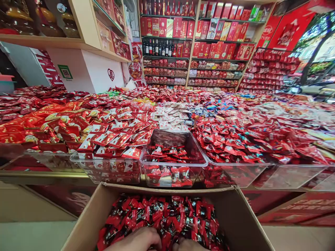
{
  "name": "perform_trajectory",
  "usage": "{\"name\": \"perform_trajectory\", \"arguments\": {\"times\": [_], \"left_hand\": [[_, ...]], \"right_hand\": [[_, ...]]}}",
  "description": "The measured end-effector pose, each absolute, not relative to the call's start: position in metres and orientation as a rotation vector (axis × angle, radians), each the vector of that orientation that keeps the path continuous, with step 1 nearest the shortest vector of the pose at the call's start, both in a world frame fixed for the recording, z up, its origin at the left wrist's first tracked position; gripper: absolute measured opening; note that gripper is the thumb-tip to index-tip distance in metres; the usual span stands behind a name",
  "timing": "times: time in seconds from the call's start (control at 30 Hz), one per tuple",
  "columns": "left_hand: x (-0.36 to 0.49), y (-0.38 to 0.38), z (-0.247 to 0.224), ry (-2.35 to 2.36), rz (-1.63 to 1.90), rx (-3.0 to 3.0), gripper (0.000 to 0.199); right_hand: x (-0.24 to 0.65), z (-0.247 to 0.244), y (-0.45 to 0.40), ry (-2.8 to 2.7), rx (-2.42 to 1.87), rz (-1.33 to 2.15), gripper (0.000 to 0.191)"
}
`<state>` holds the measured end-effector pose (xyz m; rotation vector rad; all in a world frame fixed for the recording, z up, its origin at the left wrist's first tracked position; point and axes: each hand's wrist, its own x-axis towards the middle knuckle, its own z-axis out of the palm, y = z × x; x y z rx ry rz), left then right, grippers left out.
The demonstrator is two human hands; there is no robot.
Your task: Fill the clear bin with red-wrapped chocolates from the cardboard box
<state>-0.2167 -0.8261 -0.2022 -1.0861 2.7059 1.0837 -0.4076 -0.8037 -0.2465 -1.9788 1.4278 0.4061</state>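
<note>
An open cardboard box (247, 218) in front of me holds many wrapped candies (167, 212) in red and black. My left hand (141, 240) reaches in at the bottom of the view, its fingers curled down among the candies and the tips buried. Close by on its right, my right hand (190, 245) is pushed into the same pile; only its back and part of a digit show, the other fingers being hidden. Just beyond the box stands a clear plastic bin (174, 163), partly filled with similar red and black candies.
Neighbouring clear bins (104, 167) are heaped with red packets (112, 137), white packets (171, 116) and red-wrapped sweets (230, 143). Shelves (193, 38) of boxes and bottles line the back. A white pillar (86, 71) and an overhanging cabinet (86, 38) stand at left.
</note>
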Motion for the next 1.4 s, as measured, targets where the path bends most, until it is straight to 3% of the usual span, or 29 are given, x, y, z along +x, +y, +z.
{"name": "perform_trajectory", "arguments": {"times": [0.1,0.17,0.33,0.47,0.73,1.03,1.4], "left_hand": [[-0.219,-0.828,-0.192,2.66,1.131,-1.258,0.024],[-0.222,-0.83,-0.186,2.611,1.258,-1.414,0.029],[-0.234,-0.832,-0.172,2.275,2.201,-1.402,0.063],[-0.248,-0.83,-0.152,1.94,2.462,-1.571,0.05],[-0.257,-0.837,-0.126,1.678,2.936,-1.271,0.031],[-0.25,-0.837,-0.133,1.683,2.911,-1.432,0.034],[-0.241,-0.843,-0.136,2.023,2.697,-1.647,0.027]], "right_hand": [[-0.41,-0.218,-0.812,1.301,-2.103,0.472,0.028],[-0.415,-0.2,-0.815,1.328,-2.129,0.289,0.019],[-0.423,-0.174,-0.823,1.239,-1.606,-0.337,0.022],[-0.421,-0.161,-0.829,1.017,-1.185,-0.609,0.02],[-0.431,-0.135,-0.831,0.912,-0.967,-0.806,0.027],[-0.422,-0.141,-0.832,1.044,-1.179,-0.814,0.028],[-0.42,-0.126,-0.819,1.144,-1.618,-0.739,0.011]]}}
